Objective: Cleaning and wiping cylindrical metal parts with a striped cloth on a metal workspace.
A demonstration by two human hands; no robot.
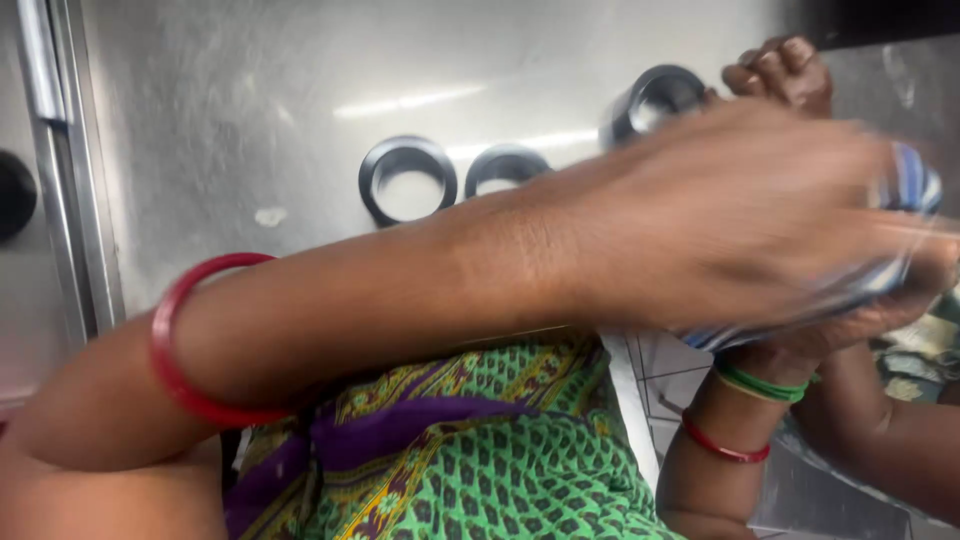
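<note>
Reaching across her own body, the person's left hand [730, 215] swept, blurred with motion, over a blue-and-white striped cloth [905, 185] at the right of the frame; its fingers curled down around the cloth, gripping it; the right hand [860, 320] cupped the same cloth from beneath, closed on its lower folds, a green bangle [762, 384] and a red bangle [722, 447] on that wrist; a wider red bangle [180, 345] sat on the left forearm; the step in hand looked like a wiping or polishing rub between both palms, though what the cloth wrapped could not be told; another person's hand [783, 72] held a metal cylinder [652, 100] upright on the steel table [230, 110]; two dark metal rings [408, 180] lay flat near it, just beside one another; any next move called for care at the table's near edge, where the cloth hung beyond the surface; open steel lay to the left of the rings.
</note>
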